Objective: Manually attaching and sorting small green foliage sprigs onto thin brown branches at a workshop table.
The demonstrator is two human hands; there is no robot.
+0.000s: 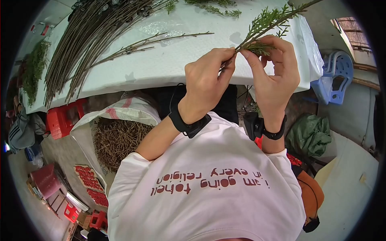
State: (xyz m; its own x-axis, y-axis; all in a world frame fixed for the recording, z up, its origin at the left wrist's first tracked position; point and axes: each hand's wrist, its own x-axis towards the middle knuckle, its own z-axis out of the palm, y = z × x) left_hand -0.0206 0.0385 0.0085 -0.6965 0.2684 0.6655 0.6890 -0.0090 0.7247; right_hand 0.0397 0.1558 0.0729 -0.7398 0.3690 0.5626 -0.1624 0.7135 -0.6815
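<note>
My left hand (pixel 208 79) pinches a thin brown twig (pixel 277 22) near its lower end, above the front edge of the white-covered table (pixel 175 63). The twig slants up to the right, with green conifer sprigs (pixel 265 19) lying along it. My right hand (pixel 273 67) holds a small green sprig (pixel 256 48) between thumb and fingers, close against the twig and the left fingertips. To the left on the table lie a few loose branched twigs (pixel 135 46) beside a large bundle of long bare stems (pixel 81 45).
More green sprigs (pixel 223 12) lie at the table's far side, and greenery (pixel 36 69) hangs by its left end. An open woven sack (pixel 120 141) of short brown twigs stands below. Blue plastic chairs (pixel 337 76) stand right; a red stool (pixel 66 117) is left.
</note>
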